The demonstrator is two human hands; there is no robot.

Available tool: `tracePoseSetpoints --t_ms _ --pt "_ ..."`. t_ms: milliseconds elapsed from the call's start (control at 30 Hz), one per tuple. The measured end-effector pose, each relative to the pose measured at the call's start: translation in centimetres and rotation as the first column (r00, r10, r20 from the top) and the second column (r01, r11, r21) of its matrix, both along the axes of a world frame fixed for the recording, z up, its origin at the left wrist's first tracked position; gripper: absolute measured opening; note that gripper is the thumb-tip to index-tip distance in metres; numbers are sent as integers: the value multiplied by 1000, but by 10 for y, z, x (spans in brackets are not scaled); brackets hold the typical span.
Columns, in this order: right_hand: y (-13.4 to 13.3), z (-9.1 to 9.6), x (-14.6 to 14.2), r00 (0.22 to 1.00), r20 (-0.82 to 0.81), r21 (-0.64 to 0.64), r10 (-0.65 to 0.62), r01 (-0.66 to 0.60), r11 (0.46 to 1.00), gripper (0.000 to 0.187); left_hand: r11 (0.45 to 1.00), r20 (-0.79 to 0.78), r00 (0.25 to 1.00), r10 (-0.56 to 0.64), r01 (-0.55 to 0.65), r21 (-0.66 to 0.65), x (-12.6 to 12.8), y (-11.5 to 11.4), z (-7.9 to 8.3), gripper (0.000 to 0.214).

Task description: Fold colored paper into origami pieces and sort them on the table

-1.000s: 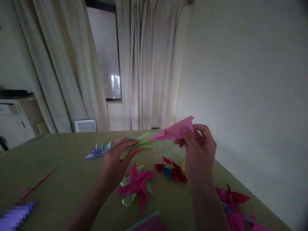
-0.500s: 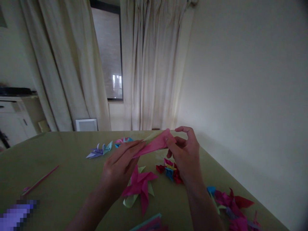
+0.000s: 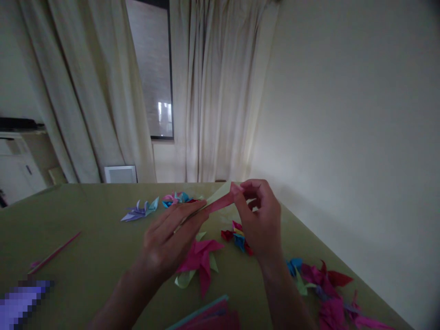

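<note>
A folded strip of pink and pale green paper point(image 3: 222, 200) is held up above the table between both hands. My left hand point(image 3: 172, 236) grips its near left end, the fingers pressed together around it. At the other end, my right hand point(image 3: 257, 211) pinches the pink tip between thumb and forefinger. Partly behind my left hand, a pink and pale green paper star point(image 3: 202, 259) lies on the table. Beside my right wrist is a small cluster of red, blue and yellow folded paper point(image 3: 239, 238).
The green table point(image 3: 103, 266) bears a lilac and light-blue folded paper piece point(image 3: 140, 211), a pink and blue one point(image 3: 177, 198), a thin pink strip point(image 3: 57, 252), stacked coloured paper sheets point(image 3: 209, 316) at the front and a pile of folded paper point(image 3: 326, 286) at right. A wall point(image 3: 360, 137) borders the right side.
My right hand has closed its raised forefinger down onto the paper's tip. The paper has turned, showing more pale green and less pink. The view has shifted slightly.
</note>
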State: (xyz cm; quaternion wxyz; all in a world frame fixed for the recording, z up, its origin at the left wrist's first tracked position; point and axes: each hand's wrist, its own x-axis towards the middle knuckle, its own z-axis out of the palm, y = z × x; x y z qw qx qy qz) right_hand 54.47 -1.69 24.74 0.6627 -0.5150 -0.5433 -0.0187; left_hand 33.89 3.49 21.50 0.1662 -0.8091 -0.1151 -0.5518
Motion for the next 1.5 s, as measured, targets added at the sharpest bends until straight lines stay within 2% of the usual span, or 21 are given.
tracePoseSetpoints --t_ms 67,133,167,200,300,367,400,467,533,567,667,733,800,900,1000,1133,1233,1300,1367,1500 --pt "-7 4 -1 959 261 77 -113 96 992 44 993 75 997 35 -27 -112 -1 -8 9 26" --pt "-15 9 -1 871 480 83 -107 77 994 61 961 129 989 72 -34 -273 -5 -17 18 17" --pt "-19 10 -2 829 554 62 -76 49 997 59 935 155 985 79 -20 -353 -8 -21 22 14" --pt "-23 12 -3 797 603 42 -44 23 999 49 907 178 981 71 11 -422 -12 -26 24 12" --pt "-38 16 -6 748 662 9 43 -65 998 10 808 241 970 -37 171 -564 -27 -36 23 12" --pt "-48 18 -8 723 685 -10 92 -117 993 9 714 289 950 -118 284 -641 -39 -39 11 24" --pt "-54 19 -9 708 697 -31 118 -135 990 10 660 309 942 -135 318 -681 -45 -41 1 35" --pt "-64 21 -10 686 708 -97 169 -142 985 8 553 291 950 -110 302 -777 -58 -46 -30 53" --pt "-74 20 -10 669 705 -196 235 -133 971 5 464 129 990 -53 139 -875 -72 -55 -72 47" --pt "-78 16 -9 661 699 -254 273 -128 959 5 421 23 997 -72 52 -906 -77 -62 -95 47" --pt "-92 -12 -5 638 661 -411 395 -133 902 7 359 -157 970 -188 -81 -930 -89 -85 -161 84" --pt "-104 -42 0 654 609 -487 449 -139 862 10 383 -231 954 -193 -144 -913 -89 -97 -194 103" --pt "-119 -77 6 710 540 -547 452 -111 829 10 417 -280 942 -184 -183 -890 -84 -102 -212 103" --pt "-145 -125 15 749 493 -548 443 -128 826 9 439 -297 929 -222 -176 -881 -74 -97 -217 86" --pt "-169 -155 19 778 489 -461 394 -153 874 12 429 -275 925 -264 -142 -892 -71 -91 -212 81" --pt "-187 -168 19 771 560 -374 303 -91 923 11 416 -244 939 -242 -127 -900 -76 -96 -200 92" --pt "-192 -170 20 742 607 -368 284 -55 928 8 409 -245 940 -238 -132 -903 -75 -103 -188 67" --pt "-193 -174 20 740 615 -379 271 -25 925 6 452 -262 938 -229 -136 -881 -71 -107 -182 47" --pt "-192 -179 22 745 614 -387 259 -2 922 7 528 -295 940 -170 -165 -833 -68 -110 -180 32" --pt "-193 -193 23 760 602 -401 247 20 916 9 656 -352 933 -71 -222 -721 -69 -116 -186 20"
